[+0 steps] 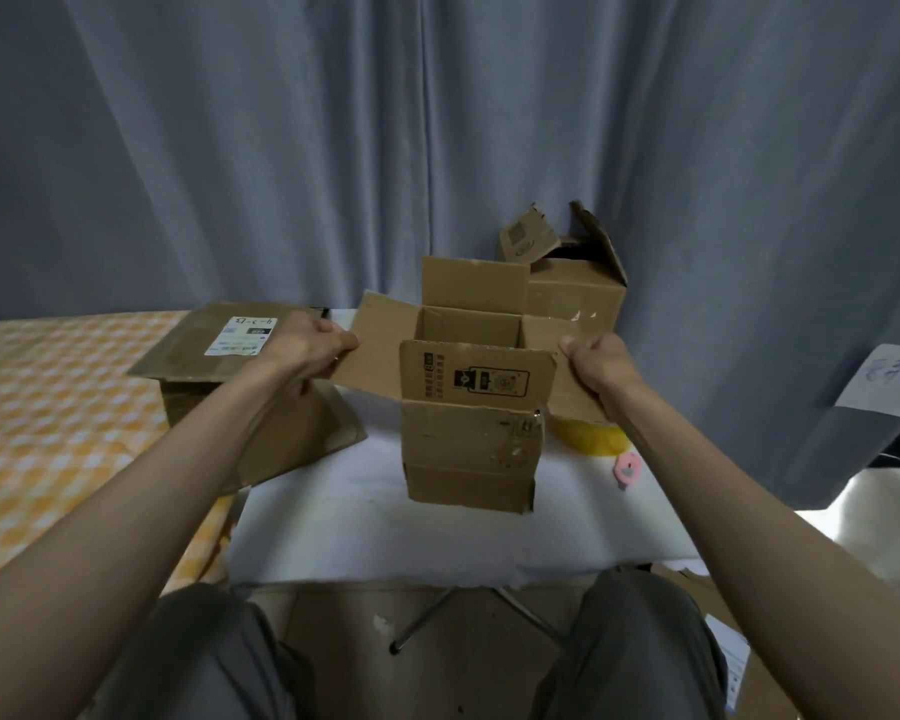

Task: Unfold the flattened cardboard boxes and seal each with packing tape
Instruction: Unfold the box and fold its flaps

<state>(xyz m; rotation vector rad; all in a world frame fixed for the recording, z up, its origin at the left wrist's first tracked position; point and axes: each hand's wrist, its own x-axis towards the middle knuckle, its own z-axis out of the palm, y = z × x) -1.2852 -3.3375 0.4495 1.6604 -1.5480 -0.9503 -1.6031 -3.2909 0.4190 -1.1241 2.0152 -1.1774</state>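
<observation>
An unfolded brown cardboard box (471, 452) stands upright in the middle of the white table (354, 527), its top flaps spread open. My left hand (307, 343) grips the left flap at its outer edge. My right hand (601, 363) grips the right flap. The near flap with black print leans toward me and the far flap stands up. A yellow roll of packing tape (588, 436) lies just right of the box, partly hidden by my right forearm.
Flattened boxes (219, 350) with a white label are stacked at the table's left. Another open box (575, 288) stands behind. A small pink cutter (627, 470) lies near the tape. A yellow checked bed (48, 407) is on the left, grey curtains behind.
</observation>
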